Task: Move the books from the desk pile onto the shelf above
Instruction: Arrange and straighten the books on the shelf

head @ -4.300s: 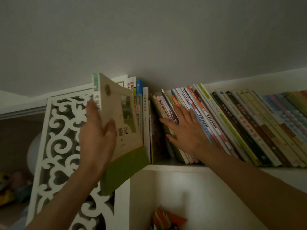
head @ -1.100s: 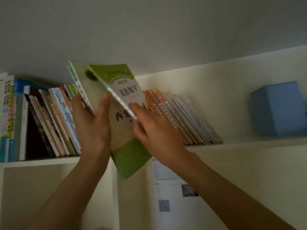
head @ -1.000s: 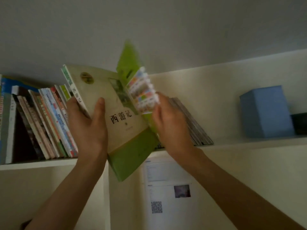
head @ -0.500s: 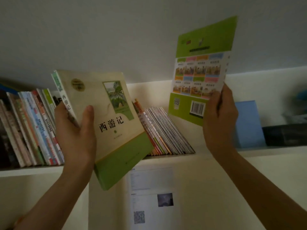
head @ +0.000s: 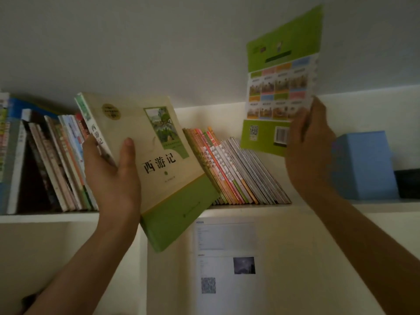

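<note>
Both forearms were bare from the bottom edge of the picture up to the wrists, with no sleeve, cuff, watch, bracelet or ring showing. The left hand (head: 112, 178) showed a broad thumb with a short, trimmed nail. The right hand (head: 309, 153) was seen from its back, its fingers (head: 318, 114) slim and unadorned, their nails hidden.
</note>
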The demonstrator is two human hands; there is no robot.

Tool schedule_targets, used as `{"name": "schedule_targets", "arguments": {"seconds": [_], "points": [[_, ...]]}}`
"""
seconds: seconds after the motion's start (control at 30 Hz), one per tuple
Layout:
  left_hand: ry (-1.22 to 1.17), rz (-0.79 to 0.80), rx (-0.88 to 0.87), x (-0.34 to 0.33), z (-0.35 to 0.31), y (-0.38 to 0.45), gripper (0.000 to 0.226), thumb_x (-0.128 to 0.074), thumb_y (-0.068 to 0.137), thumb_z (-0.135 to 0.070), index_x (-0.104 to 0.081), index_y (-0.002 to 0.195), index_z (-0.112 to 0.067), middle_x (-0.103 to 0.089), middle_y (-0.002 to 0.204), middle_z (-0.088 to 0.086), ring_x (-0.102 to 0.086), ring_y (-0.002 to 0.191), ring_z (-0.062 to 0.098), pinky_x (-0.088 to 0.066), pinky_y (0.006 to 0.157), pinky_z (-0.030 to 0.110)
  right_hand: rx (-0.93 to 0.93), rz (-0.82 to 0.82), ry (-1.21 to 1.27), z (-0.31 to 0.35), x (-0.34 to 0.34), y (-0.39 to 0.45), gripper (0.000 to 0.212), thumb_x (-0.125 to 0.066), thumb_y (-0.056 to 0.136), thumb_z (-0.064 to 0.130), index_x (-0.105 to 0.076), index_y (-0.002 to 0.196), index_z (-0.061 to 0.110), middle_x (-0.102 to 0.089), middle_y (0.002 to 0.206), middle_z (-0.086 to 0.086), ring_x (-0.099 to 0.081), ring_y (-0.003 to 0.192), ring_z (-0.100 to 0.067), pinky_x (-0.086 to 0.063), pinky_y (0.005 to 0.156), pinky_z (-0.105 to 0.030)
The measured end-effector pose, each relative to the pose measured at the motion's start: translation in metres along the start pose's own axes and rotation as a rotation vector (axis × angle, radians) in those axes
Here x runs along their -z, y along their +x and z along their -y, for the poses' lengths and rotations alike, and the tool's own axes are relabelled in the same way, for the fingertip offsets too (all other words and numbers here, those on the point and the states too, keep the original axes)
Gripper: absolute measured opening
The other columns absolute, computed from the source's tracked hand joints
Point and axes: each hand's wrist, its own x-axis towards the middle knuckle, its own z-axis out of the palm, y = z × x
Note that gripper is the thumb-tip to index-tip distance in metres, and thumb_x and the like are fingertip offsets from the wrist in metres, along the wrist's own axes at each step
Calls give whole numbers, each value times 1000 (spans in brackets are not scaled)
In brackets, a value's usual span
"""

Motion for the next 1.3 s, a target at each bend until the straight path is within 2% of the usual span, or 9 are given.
{"name": "schedule_targets", "arguments": {"seconds": [0.2, 0.3, 0.47, 0.63, 0.77, 0.87, 1.0, 1.13, 1.3], "points": [[4, 12, -23, 0, 0, -1, 18, -53, 94, -20, -45, 102, -34, -59, 102, -16, -61, 90, -5, -50, 69, 10, 3, -150, 39, -14, 31, 10, 32, -33, 102, 14, -50, 120, -6, -52, 92, 11, -52, 76, 22, -38, 63, -1], [1, 19, -32, -1, 0, -3, 18, -52, 95, -19, -43, 103, -32, -56, 98, -20, -59, 84, -14, -47, 64, 5, 65, -163, -38, -20, 38, 17, 34, -32, 102, 15, -48, 123, -7, -54, 93, 7, -53, 73, 11, -38, 63, -4], [1, 7, -24, -4, -1, -4, 23, -51, 95, -18, -40, 95, -38, -56, 99, -19, -59, 86, -11, -47, 65, 6, -27, 377, -372, -51, 19, -11, 31, -34, 102, 16, -49, 123, -1, -62, 98, -20, -61, 86, -35, -31, 62, -25], [-5, 14, -12, -5, 3, -2, 19, -52, 95, -19, -42, 107, -28, -56, 98, -19, -59, 85, -12, -48, 65, 5, -189, 768, -334, -59, 0, -35, 32, -30, 102, 33, -48, 117, 12, -61, 93, -8, -57, 78, -22, -43, 65, -29], [21, 15, -19, 2, 5, 5, 19, -53, 94, -21, -43, 104, -34, -57, 101, -18, -60, 88, -10, -47, 64, 5, -272, 974, -518, -59, -1, -37, 84, -29, 71, 81, -30, 129, 20, -51, 122, -5, -56, 106, -26, -43, 94, -45], [25, 21, -10, 10, 5, 12, 21, -52, 94, -22, -48, 115, -25, -58, 109, -13, -62, 92, -3, -49, 64, 8, -133, 881, -791, -58, -16, -47, 113, -35, 65, 85, 1, 148, 18, -17, 153, -13, -29, 136, -35, -21, 109, -56], [68, 22, -40, 24, 3, 22, 28, -52, 94, -22, -48, 122, -19, -59, 109, -13, -61, 90, -5, -49, 63, 7, 45, 725, -819, -36, -49, -52, 115, -36, 68, 85, 15, 149, 20, 19, 156, -11, 9, 143, -38, -4, 109, -64], [99, 27, -32, 35, 5, 27, 22, -52, 94, -22, -43, 112, -29, -58, 102, -19, -61, 88, -7, -49, 60, 6, 155, 669, -805, -7, -93, -60, 111, -37, 74, 82, 14, 149, 19, 23, 155, -15, 14, 142, -41, 3, 105, -69], [213, 26, -92, 46, 6, 35, 28, -53, 94, -23, -47, 121, -19, -58, 116, -5, -61, 96, 6, -50, 67, 14, 184, 725, -715, 7, -138, -74, 106, -40, 80, 75, 12, 149, 13, 20, 155, -18, 18, 142, -37, 9, 109, -61]]}}
